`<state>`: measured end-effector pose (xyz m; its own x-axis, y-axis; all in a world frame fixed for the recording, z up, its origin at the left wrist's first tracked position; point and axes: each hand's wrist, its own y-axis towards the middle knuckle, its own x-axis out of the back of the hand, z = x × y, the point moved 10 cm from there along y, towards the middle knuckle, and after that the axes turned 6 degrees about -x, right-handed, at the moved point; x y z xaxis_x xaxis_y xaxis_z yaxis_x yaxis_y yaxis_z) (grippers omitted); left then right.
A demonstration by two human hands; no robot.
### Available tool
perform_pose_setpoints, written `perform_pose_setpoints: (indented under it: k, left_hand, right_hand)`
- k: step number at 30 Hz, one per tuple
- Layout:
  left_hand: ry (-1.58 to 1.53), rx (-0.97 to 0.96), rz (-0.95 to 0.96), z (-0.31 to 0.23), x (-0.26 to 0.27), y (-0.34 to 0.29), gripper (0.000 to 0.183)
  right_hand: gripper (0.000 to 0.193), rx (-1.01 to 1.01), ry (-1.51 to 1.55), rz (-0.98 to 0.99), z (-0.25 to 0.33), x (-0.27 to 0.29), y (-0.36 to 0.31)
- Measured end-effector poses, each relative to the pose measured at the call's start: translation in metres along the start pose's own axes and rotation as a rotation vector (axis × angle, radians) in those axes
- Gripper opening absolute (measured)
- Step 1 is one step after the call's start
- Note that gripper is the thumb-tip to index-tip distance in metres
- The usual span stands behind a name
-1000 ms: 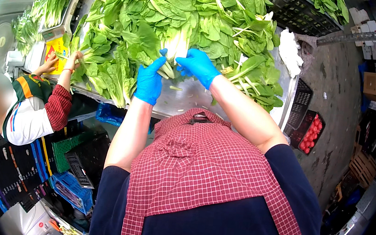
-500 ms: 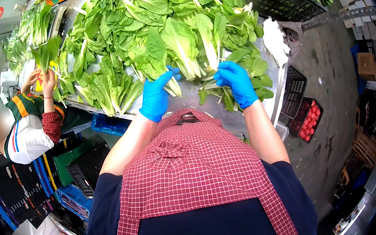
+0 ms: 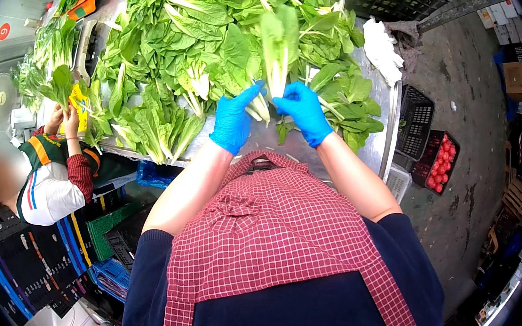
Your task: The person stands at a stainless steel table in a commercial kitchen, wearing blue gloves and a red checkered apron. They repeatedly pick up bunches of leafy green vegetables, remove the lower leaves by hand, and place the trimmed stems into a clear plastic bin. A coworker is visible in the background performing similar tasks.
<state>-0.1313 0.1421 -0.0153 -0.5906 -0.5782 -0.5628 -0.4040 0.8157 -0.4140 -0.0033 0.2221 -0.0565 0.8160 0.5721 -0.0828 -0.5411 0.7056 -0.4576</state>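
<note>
Both of my hands wear blue gloves over the near edge of a metal table (image 3: 371, 98) heaped with leafy greens (image 3: 192, 33). My right hand (image 3: 305, 113) is closed on the pale stem end of a leafy green head (image 3: 279, 49), which stands upright with its leaves pointing away from me. Beside it, my left hand (image 3: 234, 118) is closed around another head of leafy greens (image 3: 258, 106), its white base sticking out toward me. Loose leaves (image 3: 351, 109) lie right of my right hand.
At the left, another person's hands (image 3: 65, 120) hold a green bunch near a yellow object (image 3: 78, 110). A white cloth (image 3: 380, 51) lies on the table's right corner. Black crates (image 3: 415, 122) and a crate of red produce (image 3: 442, 164) stand on the floor at right.
My right hand has moved left, bringing an upright head of leafy greens close to my left hand. My left hand has shifted slightly right, still holding its head. The view has shifted a little.
</note>
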Motion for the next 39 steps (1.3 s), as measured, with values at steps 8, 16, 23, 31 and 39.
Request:
perform_pose_setpoints:
  k: [8,16,23,31,39]
  left_hand:
    - [0.038,0.092,0.070,0.010,-0.014,-0.019,0.037]
    - [-0.246,0.031,-0.015,0.027,0.001,-0.015,0.028]
    - [-0.386,-0.034,-0.058,-0.009,0.032,-0.014,0.031]
    - [-0.293,-0.056,-0.141,-0.007,0.068,-0.020,0.023]
    - [-0.231,0.011,-0.131,0.012,0.062,-0.016,0.016]
  right_hand:
    - [0.018,0.064,0.031,0.175,0.013,-0.021,-0.048]
    - [0.022,-0.058,0.519,-0.026,-0.015,0.002,-0.055]
    - [0.027,-0.279,0.492,-0.097,-0.032,0.026,-0.034]
    - [0.045,0.328,-0.642,-0.248,0.020,-0.021,-0.011]
    - [0.023,0.188,-0.245,-0.126,0.018,-0.014,-0.005]
